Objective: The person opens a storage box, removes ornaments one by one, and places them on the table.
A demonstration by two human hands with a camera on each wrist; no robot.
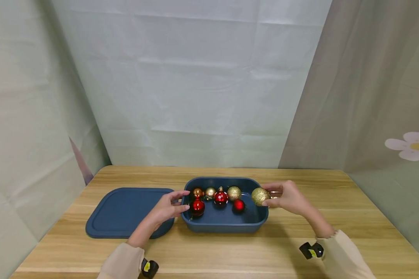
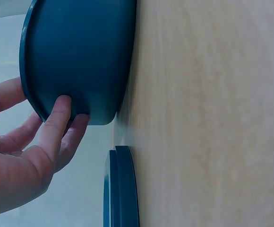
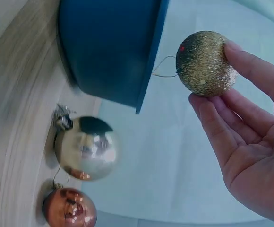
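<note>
Baubles going into the blue tub, most already in

Nearest the front edge of the table, both sleeves reach in: the left hand (image 1: pixel 167 209) braces the tub (image 1: pixel 227 226) at its left end, thumb on the rim and fingers (image 2: pixel 56 123) curled against the outer wall. The right hand (image 1: pixel 290 198) holds a gold glitter bauble (image 1: pixel 260 195) pinched between thumb and fingertips at the tub's right rim (not yet let go). Inside lie six baubles, red and gold. Judging by the right wrist view, a shiny gold bauble (image 3: pixel 86 147) and a copper bauble (image 3: pixel 71 208) remain on the table beside the tub. The lid (image 1: pixel 125 211) lies flat toward the left edge, so closing looks undone.
</note>
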